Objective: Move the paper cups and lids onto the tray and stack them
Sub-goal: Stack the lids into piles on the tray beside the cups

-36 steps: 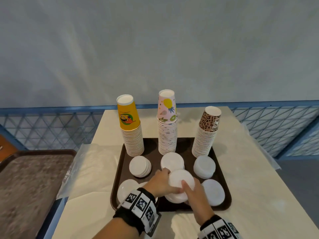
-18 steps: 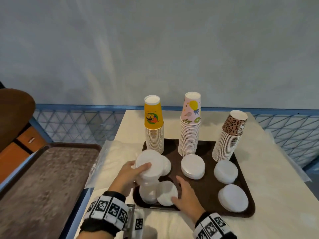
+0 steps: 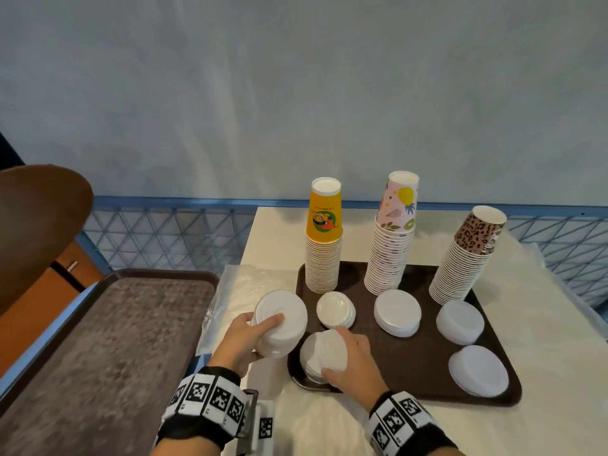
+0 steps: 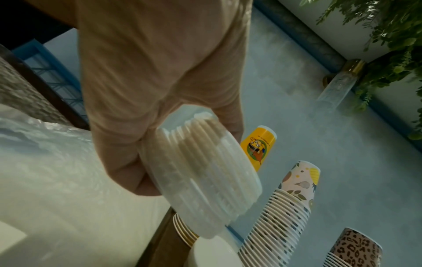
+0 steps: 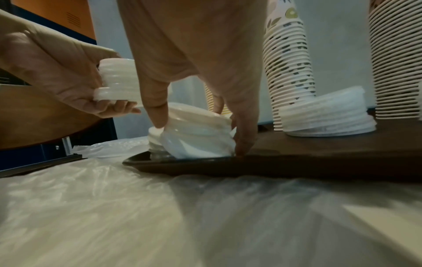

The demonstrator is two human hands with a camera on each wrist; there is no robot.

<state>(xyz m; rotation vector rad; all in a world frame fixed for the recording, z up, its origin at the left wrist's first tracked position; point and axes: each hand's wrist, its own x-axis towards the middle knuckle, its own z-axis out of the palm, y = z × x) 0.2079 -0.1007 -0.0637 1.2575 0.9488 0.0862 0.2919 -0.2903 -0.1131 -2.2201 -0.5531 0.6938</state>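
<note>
Gripping a lid stack [image 3: 279, 324] in your left hand [image 3: 241, 337], you have carried it off the tray's [image 3: 424, 366] left edge, clear above the table. Your right hand [image 3: 353, 358] now pinches the leaning lids [image 3: 324, 357] at the tray's near-left corner. Open tray floor lies right of that hand.

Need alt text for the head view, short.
Left hand grips a lifted stack of white lids beside a brown tray, while the right hand grips a leaning lid pile at its near-left corner. Three tall cup stacks stand behind.
</note>
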